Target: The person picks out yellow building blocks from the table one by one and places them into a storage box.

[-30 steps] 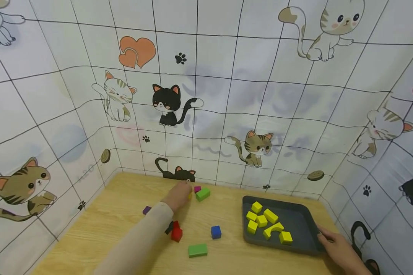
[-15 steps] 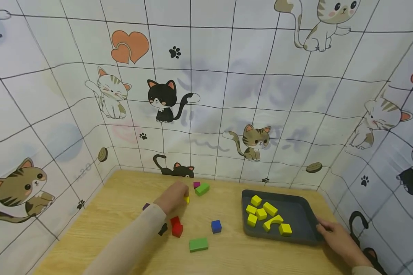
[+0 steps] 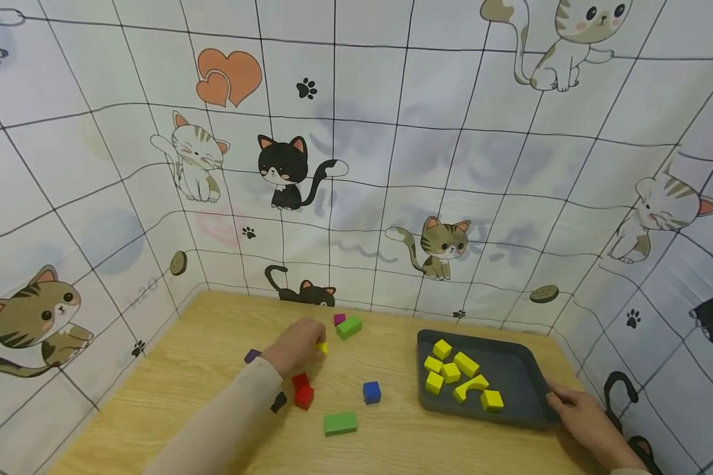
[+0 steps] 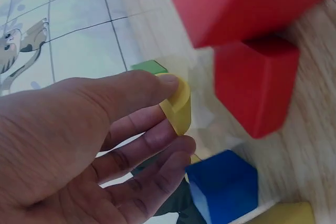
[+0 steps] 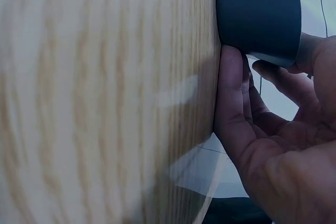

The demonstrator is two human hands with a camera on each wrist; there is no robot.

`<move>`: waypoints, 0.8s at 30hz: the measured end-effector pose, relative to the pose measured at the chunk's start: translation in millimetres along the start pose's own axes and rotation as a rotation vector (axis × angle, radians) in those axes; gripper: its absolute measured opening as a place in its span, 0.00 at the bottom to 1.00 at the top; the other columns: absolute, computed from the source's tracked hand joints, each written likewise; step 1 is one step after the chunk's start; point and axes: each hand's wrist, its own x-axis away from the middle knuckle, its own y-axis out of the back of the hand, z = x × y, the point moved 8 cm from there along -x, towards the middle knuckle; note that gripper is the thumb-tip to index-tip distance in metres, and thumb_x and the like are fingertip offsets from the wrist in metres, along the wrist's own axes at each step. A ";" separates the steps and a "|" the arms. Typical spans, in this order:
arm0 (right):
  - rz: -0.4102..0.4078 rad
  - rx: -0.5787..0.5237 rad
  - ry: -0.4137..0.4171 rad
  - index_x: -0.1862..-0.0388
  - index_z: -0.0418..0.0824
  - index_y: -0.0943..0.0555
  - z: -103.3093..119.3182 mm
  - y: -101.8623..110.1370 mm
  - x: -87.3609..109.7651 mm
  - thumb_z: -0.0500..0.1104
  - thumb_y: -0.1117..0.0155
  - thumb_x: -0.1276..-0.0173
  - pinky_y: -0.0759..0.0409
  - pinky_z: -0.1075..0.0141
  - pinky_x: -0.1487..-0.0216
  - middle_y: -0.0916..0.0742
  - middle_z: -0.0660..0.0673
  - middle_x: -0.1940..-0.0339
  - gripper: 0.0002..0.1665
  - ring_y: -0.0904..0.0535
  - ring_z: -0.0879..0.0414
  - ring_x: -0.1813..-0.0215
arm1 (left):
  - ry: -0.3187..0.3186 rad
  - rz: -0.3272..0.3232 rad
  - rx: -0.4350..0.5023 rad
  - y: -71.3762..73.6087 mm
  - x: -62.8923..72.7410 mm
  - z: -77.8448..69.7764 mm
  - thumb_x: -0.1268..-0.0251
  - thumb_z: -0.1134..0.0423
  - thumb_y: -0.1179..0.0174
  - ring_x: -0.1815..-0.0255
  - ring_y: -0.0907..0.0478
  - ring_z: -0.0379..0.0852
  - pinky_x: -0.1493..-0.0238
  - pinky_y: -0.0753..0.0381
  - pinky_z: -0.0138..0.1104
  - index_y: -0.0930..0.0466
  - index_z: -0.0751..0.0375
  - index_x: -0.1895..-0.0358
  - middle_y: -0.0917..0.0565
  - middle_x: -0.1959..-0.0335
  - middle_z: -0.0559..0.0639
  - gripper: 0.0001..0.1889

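My left hand [image 3: 297, 346] pinches a small yellow block [image 4: 179, 106] with a curved face, its thumb on one side and fingertips on the other. In the left wrist view a blue block [image 4: 226, 187] sits just beyond the fingertips, and two red blocks [image 4: 257, 85] lie beside the hand. On the right, my right hand [image 3: 585, 415] grips the near right side of a dark grey tray [image 3: 525, 389]. The right wrist view has its fingers under the tray's edge [image 5: 260, 14], close to the tabletop. Several yellow blocks [image 3: 450, 373], one of them an arch, lie in the tray.
Around the left hand on the wooden table [image 3: 404, 448] are a purple block [image 3: 252, 356], a black block [image 3: 278, 402], a magenta block [image 3: 339, 319] and a green block [image 3: 349, 327]. Nearer the front lies another green block [image 3: 340, 423]. A cat-print sheet [image 3: 356, 198] surrounds the table.
My left hand has drawn back slightly leftward and toward me, bringing the yellow block into view. The right hand keeps its grip on the tray.
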 end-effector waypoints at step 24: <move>0.009 0.037 -0.042 0.08 0.26 0.42 4.0 -1.9 1.1 0.56 0.47 0.03 0.22 0.21 0.23 0.35 0.15 0.13 0.44 0.38 0.09 0.15 | -0.188 -0.027 0.014 -13.7 0.5 -128.9 0.25 0.62 0.19 0.55 0.20 0.37 0.51 0.14 0.25 0.09 0.61 0.43 0.12 0.52 0.51 0.15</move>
